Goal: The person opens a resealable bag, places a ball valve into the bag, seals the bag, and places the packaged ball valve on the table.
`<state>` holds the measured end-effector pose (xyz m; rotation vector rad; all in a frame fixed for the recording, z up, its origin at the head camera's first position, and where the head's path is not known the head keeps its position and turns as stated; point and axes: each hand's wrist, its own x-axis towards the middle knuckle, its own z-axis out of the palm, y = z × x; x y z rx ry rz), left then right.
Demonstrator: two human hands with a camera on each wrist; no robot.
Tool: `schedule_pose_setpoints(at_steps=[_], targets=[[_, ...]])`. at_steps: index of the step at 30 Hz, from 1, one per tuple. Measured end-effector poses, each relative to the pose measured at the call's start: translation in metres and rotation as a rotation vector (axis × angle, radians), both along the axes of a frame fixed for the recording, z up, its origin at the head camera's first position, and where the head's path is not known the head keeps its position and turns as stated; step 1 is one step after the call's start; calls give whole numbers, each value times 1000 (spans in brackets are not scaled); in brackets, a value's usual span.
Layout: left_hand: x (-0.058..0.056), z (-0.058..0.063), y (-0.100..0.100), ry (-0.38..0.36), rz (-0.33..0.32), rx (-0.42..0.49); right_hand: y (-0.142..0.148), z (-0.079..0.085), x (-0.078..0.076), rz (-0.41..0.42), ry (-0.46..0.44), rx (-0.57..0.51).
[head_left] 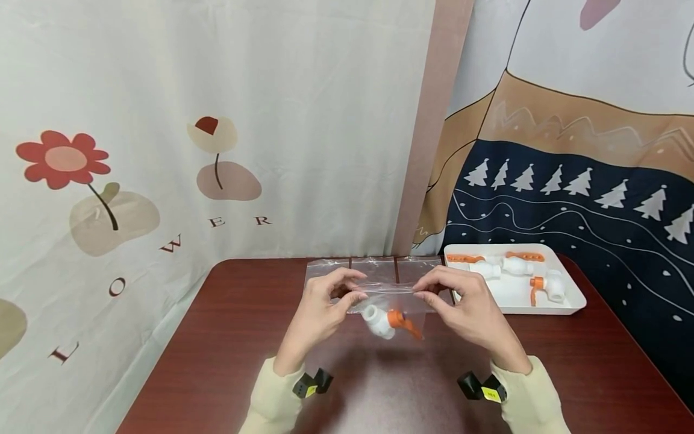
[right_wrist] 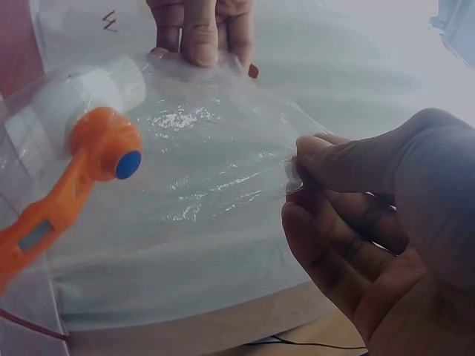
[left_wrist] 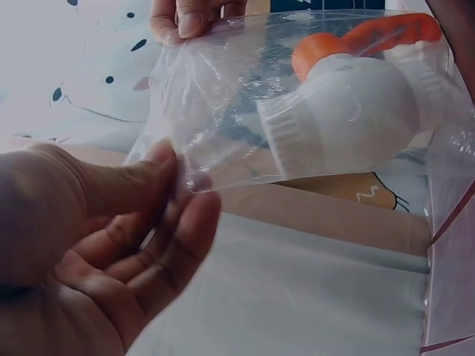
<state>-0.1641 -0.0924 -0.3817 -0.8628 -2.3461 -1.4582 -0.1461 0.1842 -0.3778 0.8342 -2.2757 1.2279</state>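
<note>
A clear plastic bag (head_left: 408,299) hangs between both hands, held near its top edge. Inside it lies a white plastic ball valve (head_left: 378,321) with an orange lever handle (head_left: 405,323); the right wrist view shows a blue cap (right_wrist: 128,165) on that handle. My left hand (head_left: 321,307) pinches the bag's left top corner between thumb and fingers. At the opposite corner my right hand (head_left: 465,303) pinches the film the same way. In the left wrist view the valve body (left_wrist: 349,111) sits low in the bag, away from the pinched edge.
Flat clear bags (head_left: 328,265) lie at the table's back edge, behind the hands. A white tray (head_left: 569,304) at the back right holds several white valve pieces (head_left: 517,266) with orange handles. Curtains (head_left: 325,120) hang behind the brown table (head_left: 228,337).
</note>
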Motion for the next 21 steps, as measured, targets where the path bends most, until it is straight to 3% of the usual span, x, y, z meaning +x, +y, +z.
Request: schedule_pose_setpoints(at_steps=[4,9,14,21], targets=[[3,2,2,-26,78,-68,0,2,2,3,-2,15],[5,4,4,-103,119,-91,1,4,4,2,-22,17],[5,3,4,-151,120,-14,3,3,2,3,-38,1],[4,-1,8,-73,112,117,4,1,-1,12,-59,-27]])
